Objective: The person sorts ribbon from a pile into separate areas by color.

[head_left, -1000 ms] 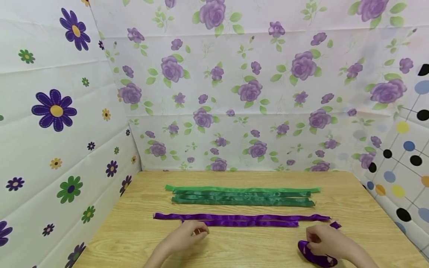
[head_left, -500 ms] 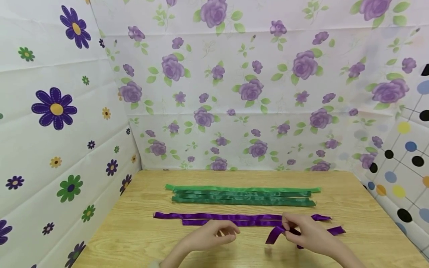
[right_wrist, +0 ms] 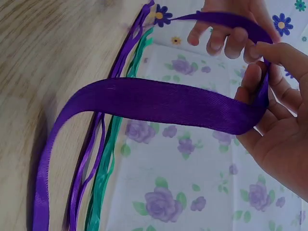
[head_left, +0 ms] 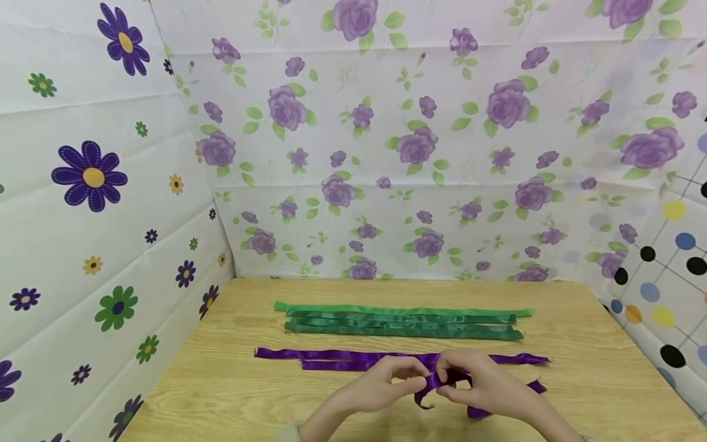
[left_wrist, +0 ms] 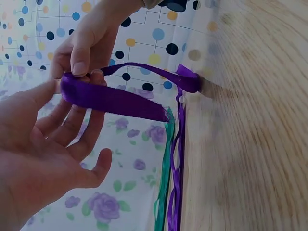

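A purple satin ribbon (right_wrist: 159,101) bends between my two hands above the table. My right hand (head_left: 488,383) pinches it between thumb and fingers. My left hand (head_left: 381,387) meets it from the other side, thumb and index fingertip at the bend. One short cut end (left_wrist: 156,113) hangs free past the left fingers in the left wrist view. The longer part droops from the right hand, down towards the wood. Just behind the hands lie two flat purple ribbons (head_left: 337,356), partly covered by them in the head view.
Farther back on the wooden table (head_left: 221,380), several green ribbons (head_left: 397,328) lie side by side, the rearmost one brighter. Patterned cloth walls stand around: purple roses (head_left: 417,147) behind, daisies (head_left: 92,177) at left, coloured dots (head_left: 672,356) at right.
The right hand has lifted the purple ribbon from the front right and carried it left to the middle. My left hand has moved right and taken hold near the ribbon's end.
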A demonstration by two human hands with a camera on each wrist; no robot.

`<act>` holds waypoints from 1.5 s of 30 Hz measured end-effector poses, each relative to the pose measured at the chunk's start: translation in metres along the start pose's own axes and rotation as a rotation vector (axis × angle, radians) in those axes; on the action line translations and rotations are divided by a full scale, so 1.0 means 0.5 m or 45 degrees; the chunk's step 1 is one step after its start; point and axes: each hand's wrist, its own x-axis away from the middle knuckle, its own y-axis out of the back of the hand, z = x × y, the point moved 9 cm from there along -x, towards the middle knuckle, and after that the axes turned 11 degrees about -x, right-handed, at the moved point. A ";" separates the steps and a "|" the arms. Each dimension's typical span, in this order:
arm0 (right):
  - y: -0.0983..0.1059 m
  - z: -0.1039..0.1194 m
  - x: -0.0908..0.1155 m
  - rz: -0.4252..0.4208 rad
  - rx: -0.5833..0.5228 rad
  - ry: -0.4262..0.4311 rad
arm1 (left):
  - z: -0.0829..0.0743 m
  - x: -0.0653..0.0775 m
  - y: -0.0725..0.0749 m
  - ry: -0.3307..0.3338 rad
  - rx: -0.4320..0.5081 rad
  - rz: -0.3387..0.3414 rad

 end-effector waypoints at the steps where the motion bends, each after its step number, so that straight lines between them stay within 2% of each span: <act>1: -0.001 -0.001 0.000 0.003 -0.017 -0.002 | 0.002 -0.001 0.001 0.007 0.038 -0.006; 5: 0.001 -0.015 0.003 -0.001 -0.072 -0.072 | 0.006 0.006 0.007 0.009 0.175 -0.003; 9: 0.015 -0.037 0.016 -0.046 -0.053 -0.228 | 0.006 0.024 0.024 0.009 0.228 -0.006; 13: 0.034 -0.056 0.031 -0.092 0.022 -0.360 | 0.006 0.046 0.044 0.004 0.242 -0.007; 18: 0.056 -0.079 0.049 -0.151 0.155 -0.446 | -0.003 0.075 0.069 -0.082 0.250 0.005; 20: 0.064 -0.089 0.057 -0.162 0.192 -0.490 | -0.002 0.088 0.080 -0.090 0.260 0.011; 25: 0.081 -0.117 0.082 -0.154 0.227 -0.597 | 0.014 0.122 0.110 -0.085 0.238 0.060; 28: 0.086 -0.136 0.102 -0.131 0.158 -0.629 | 0.030 0.148 0.125 -0.088 0.215 0.115; 29: 0.087 -0.141 0.109 -0.121 0.131 -0.634 | 0.038 0.157 0.130 -0.077 0.215 0.130; 33: 0.093 -0.162 0.136 -0.097 0.042 -0.665 | 0.089 0.189 0.152 0.080 0.153 0.135; 40: 0.123 -0.205 0.178 -0.181 0.113 -0.819 | 0.166 0.235 0.203 0.356 -0.118 0.001; 45: 0.136 -0.230 0.207 -0.214 0.127 -0.941 | 0.204 0.257 0.233 0.447 -0.262 -0.078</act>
